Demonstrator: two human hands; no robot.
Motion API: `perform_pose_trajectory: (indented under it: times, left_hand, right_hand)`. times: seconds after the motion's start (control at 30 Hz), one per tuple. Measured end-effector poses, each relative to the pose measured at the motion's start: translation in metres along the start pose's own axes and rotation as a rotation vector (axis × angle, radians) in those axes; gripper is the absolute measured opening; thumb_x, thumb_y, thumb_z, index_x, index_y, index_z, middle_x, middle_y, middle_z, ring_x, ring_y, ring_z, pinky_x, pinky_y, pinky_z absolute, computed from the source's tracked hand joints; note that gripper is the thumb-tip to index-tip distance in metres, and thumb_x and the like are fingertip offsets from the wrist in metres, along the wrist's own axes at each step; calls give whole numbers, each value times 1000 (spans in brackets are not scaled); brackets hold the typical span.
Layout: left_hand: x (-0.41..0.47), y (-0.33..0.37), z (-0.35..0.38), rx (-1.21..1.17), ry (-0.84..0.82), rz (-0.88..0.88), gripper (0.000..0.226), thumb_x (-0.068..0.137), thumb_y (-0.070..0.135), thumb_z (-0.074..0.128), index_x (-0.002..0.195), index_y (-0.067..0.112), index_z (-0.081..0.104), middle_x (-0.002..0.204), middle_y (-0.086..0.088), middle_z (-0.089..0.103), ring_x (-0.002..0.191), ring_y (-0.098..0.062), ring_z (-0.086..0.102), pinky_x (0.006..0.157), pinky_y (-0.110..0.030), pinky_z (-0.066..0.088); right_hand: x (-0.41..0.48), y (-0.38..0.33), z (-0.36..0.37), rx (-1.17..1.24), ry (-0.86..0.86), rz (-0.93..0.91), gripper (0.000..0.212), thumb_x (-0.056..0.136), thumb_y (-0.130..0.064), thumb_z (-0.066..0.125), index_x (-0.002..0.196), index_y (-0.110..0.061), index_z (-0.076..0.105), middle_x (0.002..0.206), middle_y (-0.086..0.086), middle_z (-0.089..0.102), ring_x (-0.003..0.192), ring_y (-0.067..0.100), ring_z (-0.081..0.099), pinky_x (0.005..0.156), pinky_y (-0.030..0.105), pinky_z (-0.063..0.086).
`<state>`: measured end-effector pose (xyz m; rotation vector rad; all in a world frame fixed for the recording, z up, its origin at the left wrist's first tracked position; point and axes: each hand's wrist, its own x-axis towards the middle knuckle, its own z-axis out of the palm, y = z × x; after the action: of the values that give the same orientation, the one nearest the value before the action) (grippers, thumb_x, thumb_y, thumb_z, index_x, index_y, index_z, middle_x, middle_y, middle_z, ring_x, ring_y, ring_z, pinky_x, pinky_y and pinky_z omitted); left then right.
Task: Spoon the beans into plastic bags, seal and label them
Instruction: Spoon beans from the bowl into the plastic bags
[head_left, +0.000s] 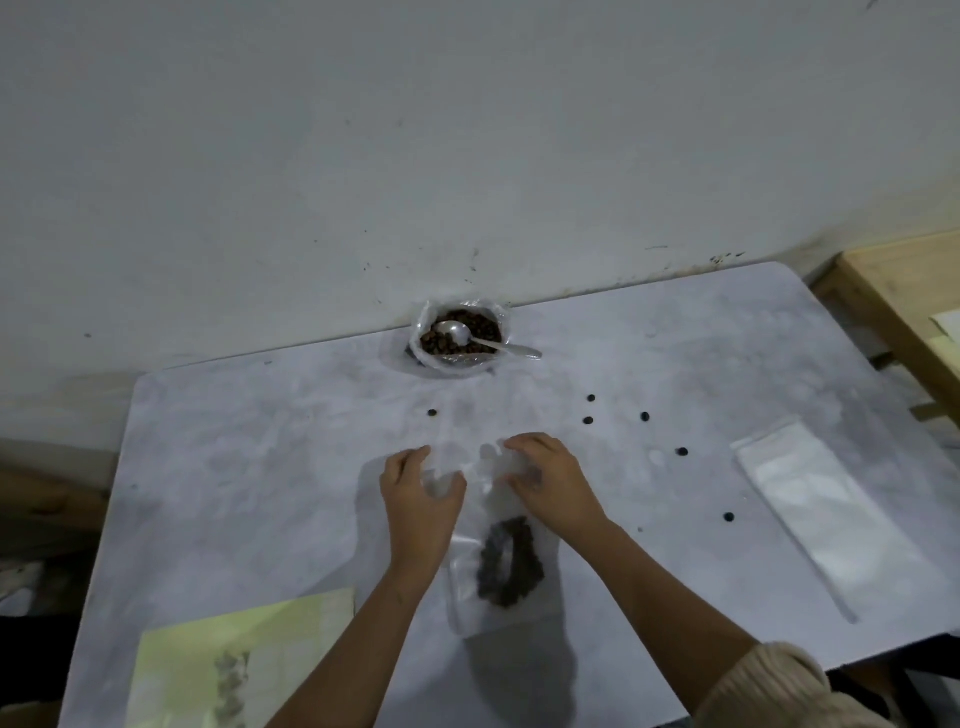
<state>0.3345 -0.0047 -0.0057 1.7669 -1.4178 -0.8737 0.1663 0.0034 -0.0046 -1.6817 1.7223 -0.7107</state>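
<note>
A clear plastic bag (498, 597) lies flat on the table in front of me, with a dark clump of beans (511, 564) in its lower half. My left hand (418, 491) and my right hand (545, 475) both pinch the bag's top edge, fingers curled over it. At the back of the table sits a bowl (457, 361) lined with plastic and full of brown beans. A metal spoon (485, 340) rests in the bowl, its handle pointing right.
Several loose beans (588, 420) lie scattered on the marbled table (249, 441). A stack of empty clear bags (826, 519) lies at the right. A yellow-green sheet (234, 660) sits at the near left. A wooden bench (893, 296) stands beyond the right edge.
</note>
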Motion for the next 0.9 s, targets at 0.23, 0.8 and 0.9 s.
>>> perform_pose_trajectory:
  times: [0.23, 0.8, 0.9]
  left_hand:
    - [7, 90, 68, -131, -175, 250, 21, 86, 12, 65, 107, 12, 61, 103, 5, 50, 98, -10, 50, 87, -11, 39]
    - [-88, 155, 263, 547, -910, 684, 65, 96, 38, 47, 149, 18, 15, 159, -4, 4, 146, -18, 5, 116, -26, 7]
    - [-90, 152, 268, 543, -866, 680, 66, 95, 41, 46, 149, 18, 14, 159, -2, 7, 145, -16, 7, 115, -25, 8]
  right_hand:
    - [-16, 40, -102, -18, 376, 73, 24, 83, -7, 66, 107, -11, 66, 108, 1, 66, 95, 0, 54, 88, 20, 46]
    - [-111, 194, -210, -157, 342, 587, 47, 86, -17, 61, 131, -13, 50, 134, 4, 53, 124, 20, 46, 101, 19, 32]
    - [-112, 196, -209, -145, 411, 583, 45, 86, -18, 62, 130, -12, 52, 132, 3, 54, 123, 19, 46, 97, 14, 26]
